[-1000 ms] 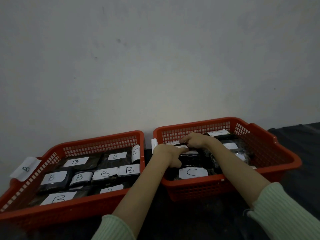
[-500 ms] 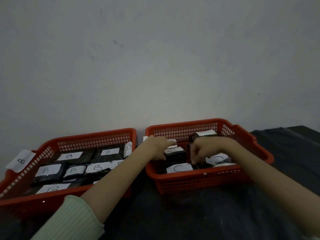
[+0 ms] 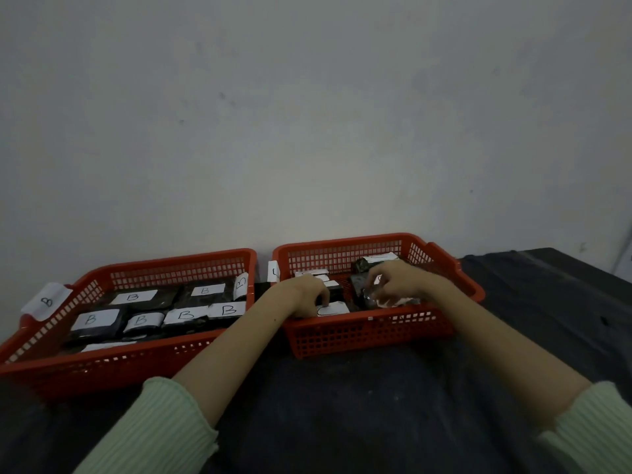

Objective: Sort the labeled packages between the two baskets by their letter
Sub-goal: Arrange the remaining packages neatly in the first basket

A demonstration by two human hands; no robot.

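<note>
Left basket (image 3: 178, 265): a red basket with a lattice wall, at about 9 o'clock from the middle of the counter. It holds black packages with white labels, each marked B (image 3: 90, 319).
Paper tag B (image 3: 46, 301): a white slip on the outer left rim of the left basket.
Right basket (image 3: 369, 331): a red basket of the same kind, at about 12 o'clock, just beside the left one. It stands between both forearms and the wall.
Paper tag on right basket (image 3: 274, 271): a white slip on its left rim, in the gap between the two baskets; the letter is cut off.
Package C (image 3: 333, 308): a black package with a white label, at the near wall of the right basket.
Left hand (image 3: 306, 297): inside the right basket at its 8 o'clock corner, fingers curled down and touching the label of package C. It hides the packages behind it, and I cannot tell if it really grips anything.
Right hand (image 3: 398, 280): over the right half of the same basket, fingers bent and pinching a shiny black package (image 3: 364, 290). The hand covers most of its label.
Far package (image 3: 372, 261): at 1 o'clock in the right basket, the letter is not readable.
Counter (image 3: 359, 412): covered with a dark cloth.
Wall (image 3: 307, 114): plain and grey, right behind the baskets.
Sleeves (image 3: 150, 436): pale green and ribbed, pushed up on both forearms.
</note>
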